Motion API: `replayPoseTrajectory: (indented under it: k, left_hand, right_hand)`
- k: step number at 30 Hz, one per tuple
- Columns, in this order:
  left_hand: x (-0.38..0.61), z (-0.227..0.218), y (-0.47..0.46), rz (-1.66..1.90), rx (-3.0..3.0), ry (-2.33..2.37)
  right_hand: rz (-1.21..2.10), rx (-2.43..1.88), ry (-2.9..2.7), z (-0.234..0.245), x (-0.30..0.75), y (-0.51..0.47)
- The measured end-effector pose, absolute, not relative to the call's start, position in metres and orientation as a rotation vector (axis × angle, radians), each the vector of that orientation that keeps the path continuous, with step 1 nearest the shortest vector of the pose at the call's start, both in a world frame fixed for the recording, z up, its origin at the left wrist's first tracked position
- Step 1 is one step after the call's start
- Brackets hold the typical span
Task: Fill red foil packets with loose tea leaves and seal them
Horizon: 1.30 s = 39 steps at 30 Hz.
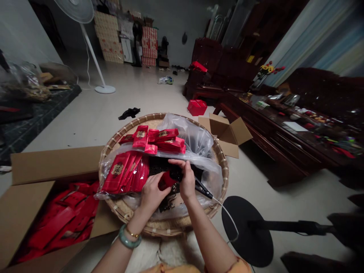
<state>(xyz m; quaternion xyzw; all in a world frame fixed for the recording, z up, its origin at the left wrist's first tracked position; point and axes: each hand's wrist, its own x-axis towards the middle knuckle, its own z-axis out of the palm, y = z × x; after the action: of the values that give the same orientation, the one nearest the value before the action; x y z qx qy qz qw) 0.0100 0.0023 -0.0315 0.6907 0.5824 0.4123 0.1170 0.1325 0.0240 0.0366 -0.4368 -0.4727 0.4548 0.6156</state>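
My left hand [154, 191] grips a small red packet [165, 181], its mouth turned toward my right hand. At that mouth, my right hand [187, 182] is closed around a clump of dark dried leaves [175, 174]. Both hands are over a round woven bamboo tray [104, 155], where more dark leaves lie on clear plastic sheeting [190, 132]. To the left of my hands stands a tight row of flat red packets [125, 172]. Fuller red packets [163, 138] are piled behind it. Beside my right hand lies a black-handled tool [203, 188] with a white cord.
An open cardboard box [31, 165] of red packets stands at the left. Another open cardboard box [231, 132] sits behind the tray at the right. A black round stand base [247, 231] is close on the right, and a dark wooden table [256, 140] stands beyond.
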Motion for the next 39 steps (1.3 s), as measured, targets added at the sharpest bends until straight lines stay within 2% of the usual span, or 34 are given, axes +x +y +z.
replayPoseTrajectory:
  k: [10, 29, 33, 39]
  left_hand:
    - [0.012, -0.029, 0.016, 1.232, 2.008, 1.736]
    - [0.011, -0.028, 0.016, 1.241, 1.984, 1.733]
    - [0.011, -0.027, 0.016, 1.279, 1.977, 1.722]
    - [0.009, -0.029, 0.014, 1.3, 1.933, 1.745]
  right_hand:
    - [1.14, -0.941, -1.355, 0.04, 0.141, 0.037]
    - [1.308, -0.759, -0.994, 0.041, 0.139, 0.03]
    - [1.211, -0.826, -0.987, 0.044, 0.145, 0.029]
    - [0.927, -1.073, -1.33, 0.045, 0.156, 0.024]
